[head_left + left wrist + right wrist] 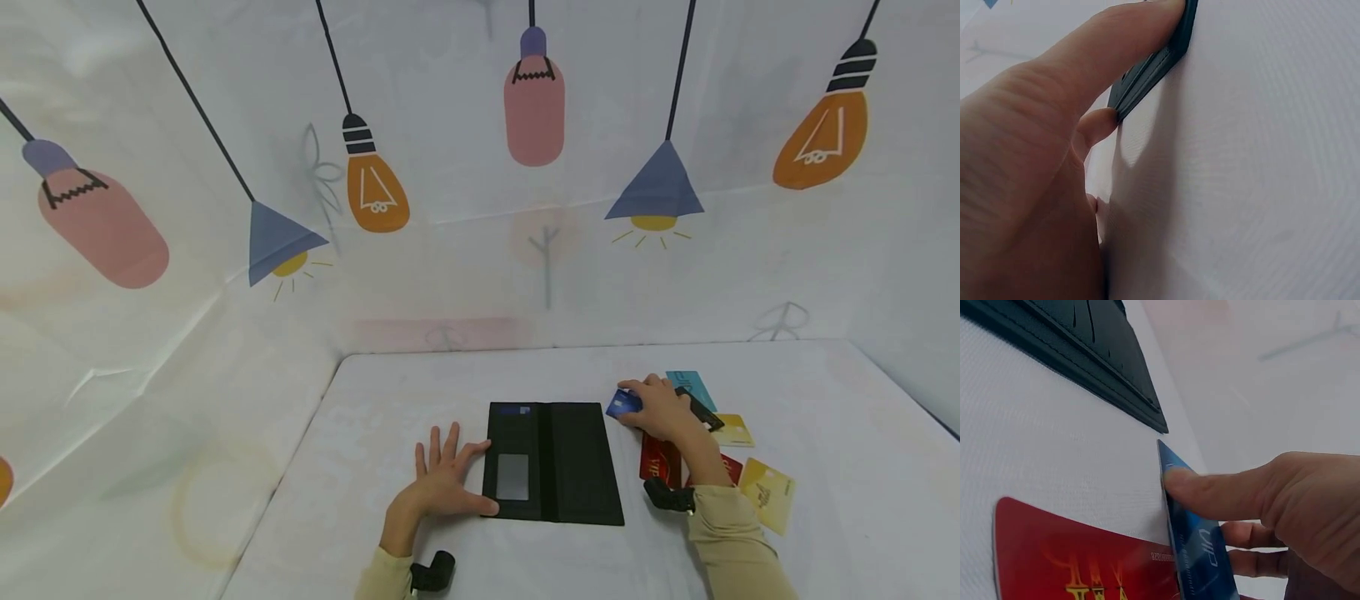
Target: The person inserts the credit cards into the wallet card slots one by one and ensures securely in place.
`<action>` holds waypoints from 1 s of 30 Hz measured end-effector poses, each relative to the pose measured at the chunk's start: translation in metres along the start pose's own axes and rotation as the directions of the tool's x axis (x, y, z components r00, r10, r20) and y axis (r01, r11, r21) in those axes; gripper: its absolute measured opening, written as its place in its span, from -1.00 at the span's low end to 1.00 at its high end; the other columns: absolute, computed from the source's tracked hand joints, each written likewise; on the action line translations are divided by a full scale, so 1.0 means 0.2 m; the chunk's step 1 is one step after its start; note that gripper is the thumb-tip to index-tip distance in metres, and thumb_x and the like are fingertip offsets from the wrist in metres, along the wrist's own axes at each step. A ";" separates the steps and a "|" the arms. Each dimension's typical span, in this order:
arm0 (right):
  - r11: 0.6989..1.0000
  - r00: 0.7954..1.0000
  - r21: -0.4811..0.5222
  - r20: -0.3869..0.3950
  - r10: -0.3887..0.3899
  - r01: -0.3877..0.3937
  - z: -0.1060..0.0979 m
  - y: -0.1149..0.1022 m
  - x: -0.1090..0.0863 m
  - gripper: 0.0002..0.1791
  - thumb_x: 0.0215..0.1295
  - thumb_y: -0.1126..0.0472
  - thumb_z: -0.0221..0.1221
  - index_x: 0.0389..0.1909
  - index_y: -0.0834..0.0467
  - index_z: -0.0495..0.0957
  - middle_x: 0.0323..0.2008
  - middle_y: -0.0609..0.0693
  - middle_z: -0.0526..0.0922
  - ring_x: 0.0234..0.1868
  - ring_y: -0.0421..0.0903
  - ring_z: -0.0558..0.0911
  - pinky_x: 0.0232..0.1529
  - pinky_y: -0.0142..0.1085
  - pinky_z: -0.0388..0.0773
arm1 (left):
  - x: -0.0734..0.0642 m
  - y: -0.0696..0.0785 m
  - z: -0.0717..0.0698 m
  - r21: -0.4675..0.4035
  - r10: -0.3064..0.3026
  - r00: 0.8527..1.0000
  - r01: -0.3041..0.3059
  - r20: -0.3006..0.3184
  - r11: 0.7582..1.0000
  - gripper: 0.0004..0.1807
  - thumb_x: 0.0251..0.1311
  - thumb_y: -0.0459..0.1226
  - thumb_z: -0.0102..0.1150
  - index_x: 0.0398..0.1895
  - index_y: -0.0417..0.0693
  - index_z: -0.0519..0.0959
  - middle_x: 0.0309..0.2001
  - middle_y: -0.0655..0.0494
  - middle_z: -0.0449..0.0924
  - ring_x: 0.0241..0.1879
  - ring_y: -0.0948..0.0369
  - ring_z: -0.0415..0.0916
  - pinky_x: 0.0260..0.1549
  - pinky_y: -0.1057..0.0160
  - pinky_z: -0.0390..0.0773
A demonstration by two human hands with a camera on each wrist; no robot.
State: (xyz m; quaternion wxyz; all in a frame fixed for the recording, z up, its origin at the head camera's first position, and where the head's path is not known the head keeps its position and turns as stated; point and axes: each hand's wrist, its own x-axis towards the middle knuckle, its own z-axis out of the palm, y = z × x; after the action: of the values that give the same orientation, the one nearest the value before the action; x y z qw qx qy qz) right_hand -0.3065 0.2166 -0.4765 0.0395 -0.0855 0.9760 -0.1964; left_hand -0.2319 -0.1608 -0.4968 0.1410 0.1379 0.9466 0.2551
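A black wallet (581, 467) lies unfolded flat on the white table, with a window pocket (513, 477) on its left half and a blue card (514, 410) showing at that half's top. My left hand (442, 485) is spread at the wallet's left side, thumb on the lower corner and index fingertip at the edge higher up. Right of the wallet, my right hand (660, 408) pinches a blue VIP card (1200, 547) between thumb and fingers, tilted up on edge. Beneath and beside it lies a red VIP card (1079, 556), partly covered by the blue one in the right wrist view.
Around my right hand and forearm lie more cards: a light blue one (692, 388), a black one (705, 412), a yellow one (735, 430), a larger gold one (767, 493) and another red one (731, 468). A wall sheet with printed lamps (465, 275) rises behind the table.
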 end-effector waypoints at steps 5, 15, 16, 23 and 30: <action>0.999 1.000 0.024 -0.008 -0.023 0.024 -0.02 0.00 -0.02 -0.45 0.24 0.20 0.24 0.26 0.22 0.43 0.03 0.41 0.42 0.02 0.32 0.41 0.04 0.38 0.41 | 0.00 0.00 0.00 0.009 -0.004 1.000 0.004 0.002 1.000 0.01 -0.14 0.19 0.47 0.44 0.26 0.26 0.58 -0.23 -0.36 0.50 -0.28 -0.63 0.32 -0.38 -0.56; 0.996 1.000 0.090 -0.006 0.013 -0.012 -0.09 -0.01 -0.05 -0.55 0.34 0.32 0.12 0.25 0.22 0.39 0.09 0.48 0.51 -0.02 0.38 0.54 -0.03 0.31 0.51 | -0.01 0.01 -0.01 -0.013 0.003 1.000 -0.003 0.004 1.000 0.01 -0.14 0.19 0.47 0.45 0.25 0.26 0.58 -0.22 -0.39 0.50 -0.27 -0.65 0.32 -0.38 -0.58; 0.995 1.000 0.094 -0.012 0.017 -0.016 -0.09 -0.02 -0.05 -0.55 0.35 0.31 0.11 0.25 0.20 0.39 0.08 0.48 0.52 -0.03 0.37 0.56 -0.04 0.30 0.52 | -0.01 0.01 -0.01 -0.014 0.005 1.000 -0.005 0.003 1.000 0.01 -0.14 0.19 0.48 0.45 0.25 0.26 0.58 -0.22 -0.39 0.50 -0.27 -0.65 0.32 -0.38 -0.57; 0.990 0.995 0.140 -0.100 -0.019 0.033 -0.09 -0.02 -0.03 -0.54 0.38 0.31 0.06 0.28 0.17 0.33 0.06 0.48 0.54 -0.06 0.37 0.59 -0.08 0.25 0.57 | -0.01 0.01 -0.01 -0.014 0.014 1.000 -0.014 -0.006 1.000 0.01 -0.14 0.18 0.48 0.45 0.24 0.26 0.58 -0.24 -0.37 0.50 -0.29 -0.63 0.31 -0.39 -0.57; 0.978 0.985 0.187 -0.163 -0.059 0.089 -0.10 -0.04 -0.03 -0.51 0.39 0.31 0.07 0.32 0.13 0.34 0.08 0.45 0.54 0.00 0.36 0.59 -0.08 0.21 0.59 | -0.01 0.01 0.00 -0.009 0.008 1.000 -0.008 -0.003 1.000 0.01 -0.13 0.19 0.48 0.45 0.26 0.25 0.58 -0.23 -0.38 0.50 -0.28 -0.65 0.32 -0.38 -0.58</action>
State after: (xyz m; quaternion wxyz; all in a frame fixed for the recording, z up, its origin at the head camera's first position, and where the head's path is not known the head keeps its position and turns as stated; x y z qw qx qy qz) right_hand -0.3020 0.2187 -0.4548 -0.0363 -0.1019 0.9485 -0.2977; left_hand -0.2305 -0.1609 -0.4953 0.1391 0.1404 0.9451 0.2601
